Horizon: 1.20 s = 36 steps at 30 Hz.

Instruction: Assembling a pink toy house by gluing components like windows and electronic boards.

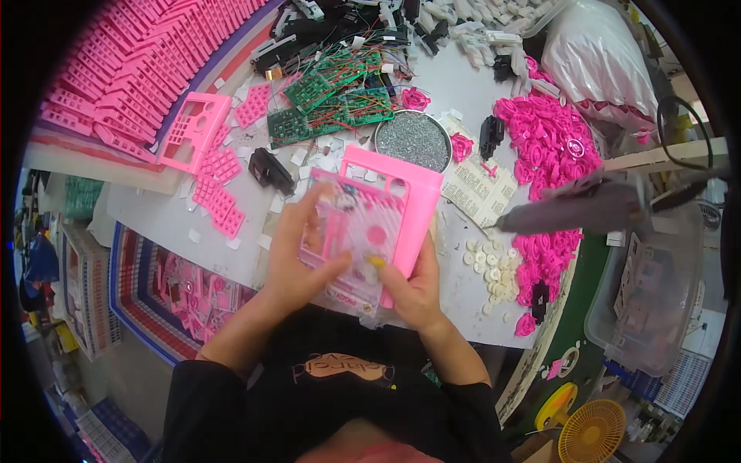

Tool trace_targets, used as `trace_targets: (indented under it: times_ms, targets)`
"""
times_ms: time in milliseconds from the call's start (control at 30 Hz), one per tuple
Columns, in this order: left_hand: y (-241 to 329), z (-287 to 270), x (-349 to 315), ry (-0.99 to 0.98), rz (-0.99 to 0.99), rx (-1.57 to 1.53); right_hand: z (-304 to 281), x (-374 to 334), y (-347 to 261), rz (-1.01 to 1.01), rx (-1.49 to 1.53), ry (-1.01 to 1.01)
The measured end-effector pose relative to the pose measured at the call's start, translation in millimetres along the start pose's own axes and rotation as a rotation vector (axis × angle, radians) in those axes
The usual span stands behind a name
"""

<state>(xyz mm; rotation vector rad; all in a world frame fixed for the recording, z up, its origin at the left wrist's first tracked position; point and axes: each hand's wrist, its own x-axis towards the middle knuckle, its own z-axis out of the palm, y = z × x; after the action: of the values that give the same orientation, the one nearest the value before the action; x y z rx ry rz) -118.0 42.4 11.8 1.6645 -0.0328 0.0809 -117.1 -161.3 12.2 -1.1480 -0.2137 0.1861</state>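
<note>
Over the table's near edge, my two hands hold a pink plastic casing (421, 197) and a clear printed plastic panel (363, 231) lying across its front. My left hand (295, 251) is closed on the panel's left side, its thumb pressed on the face and a fingertip near the top corner. From the right, my right hand (417, 289) grips the lower part of the casing, with its thumb on the panel's edge. Part of the casing is hidden behind the panel. Just beyond it sits a round dish of small metal screws (413, 139).
A grey power screwdriver (575, 207) juts in at right above a pile of pink ring parts (544, 139). White discs (492, 266), green circuit boards (324, 104), pink rubber keypads (220, 166), a black part (272, 171) and another pink casing (193, 127) lie around.
</note>
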Motion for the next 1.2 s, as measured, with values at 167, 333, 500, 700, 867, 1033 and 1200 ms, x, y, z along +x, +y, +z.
trace_targets:
  times_ms: [167,333,500,700,867,1033,1200]
  targets:
    - [-1,2,5,-0.019,-0.065,-0.045,-5,0,1,-0.024,-0.092,-0.078]
    - [-6,-2,4,-0.102,0.034,0.152,-7,-3,6,-0.019,-0.121,-0.087]
    - [-16,4,-7,0.019,-0.019,-0.134,2,1,1,0.008,-0.035,-0.051]
    - [-11,4,-3,-0.016,-0.085,-0.056,-3,2,3,-0.023,-0.213,-0.066]
    - [-4,2,-7,-0.053,-0.102,0.017,-11,4,2,-0.003,-0.246,-0.147]
    - [-10,7,-11,-0.015,-0.113,0.059,-14,11,-8,0.007,-0.288,-0.26]
    - [-4,9,-21,-0.029,-0.126,0.148,-13,12,-18,0.23,-0.104,-0.385]
